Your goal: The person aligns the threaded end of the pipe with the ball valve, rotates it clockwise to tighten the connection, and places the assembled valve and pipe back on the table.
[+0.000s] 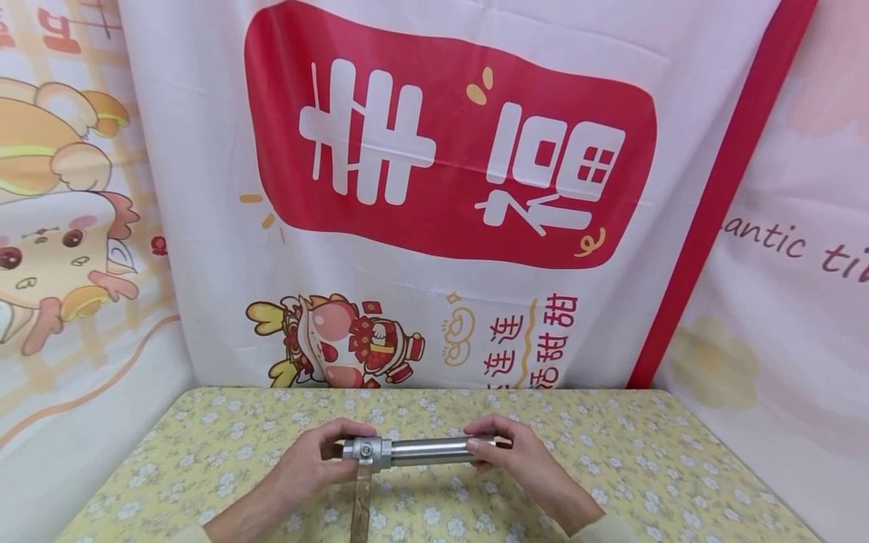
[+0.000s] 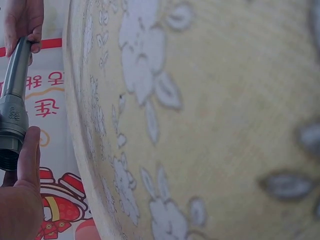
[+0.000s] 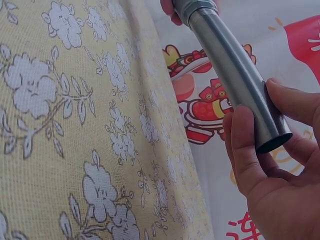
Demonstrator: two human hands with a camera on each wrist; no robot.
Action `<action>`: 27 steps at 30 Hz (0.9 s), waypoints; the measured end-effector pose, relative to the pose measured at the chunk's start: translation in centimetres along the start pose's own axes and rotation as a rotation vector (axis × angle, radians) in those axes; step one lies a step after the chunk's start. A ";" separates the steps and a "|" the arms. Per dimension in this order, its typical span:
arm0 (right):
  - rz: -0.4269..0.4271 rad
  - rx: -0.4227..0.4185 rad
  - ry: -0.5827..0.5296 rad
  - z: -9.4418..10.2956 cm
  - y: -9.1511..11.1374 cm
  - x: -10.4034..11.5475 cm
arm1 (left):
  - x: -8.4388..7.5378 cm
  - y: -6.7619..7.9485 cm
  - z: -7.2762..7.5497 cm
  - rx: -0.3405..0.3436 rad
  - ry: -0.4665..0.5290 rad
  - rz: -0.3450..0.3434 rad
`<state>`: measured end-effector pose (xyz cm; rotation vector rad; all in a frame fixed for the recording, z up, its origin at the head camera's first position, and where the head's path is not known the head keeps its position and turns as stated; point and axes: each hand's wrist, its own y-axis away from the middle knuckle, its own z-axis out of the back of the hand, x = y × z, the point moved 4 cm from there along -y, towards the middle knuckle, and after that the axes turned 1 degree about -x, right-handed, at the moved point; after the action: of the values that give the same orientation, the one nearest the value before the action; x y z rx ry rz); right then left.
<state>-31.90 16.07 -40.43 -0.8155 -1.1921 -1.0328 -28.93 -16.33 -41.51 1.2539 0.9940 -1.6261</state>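
Note:
A metal ball valve (image 1: pixel 367 451) with a long flat lever handle (image 1: pixel 361 504) is joined to a straight steel pipe (image 1: pixel 431 451), held level above the table. My left hand (image 1: pixel 308 471) grips the valve body at its outer end, thumb and fingers on opposite sides. At the other end my right hand (image 1: pixel 519 460) pinches the pipe between thumb and fingers. In the right wrist view the pipe's open end (image 3: pixel 274 142) shows between the fingers. The valve's threaded opening (image 2: pixel 9 159) appears beside the left hand in the left wrist view. The lever hangs toward the front edge.
A yellow floral cloth (image 1: pixel 224 445) covers the table under both hands. Behind it hangs a white curtain (image 1: pixel 204 249) with a red printed panel, and printed fabric (image 1: pixel 781 317) closes off the sides.

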 end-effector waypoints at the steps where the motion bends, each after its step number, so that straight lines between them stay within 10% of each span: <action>1: 0.003 0.002 -0.004 0.0 0.0 0.0 | 0.0 0.0 0.0 -0.002 -0.003 0.001; 27: 0.008 0.038 0.021 0.1 0.3 0.0 | -0.4 0.0 0.0 -0.009 -0.012 0.002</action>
<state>-31.64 16.30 -40.38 -0.7770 -1.1860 -1.0066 -28.86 -16.28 -41.16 1.2378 0.9909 -1.6242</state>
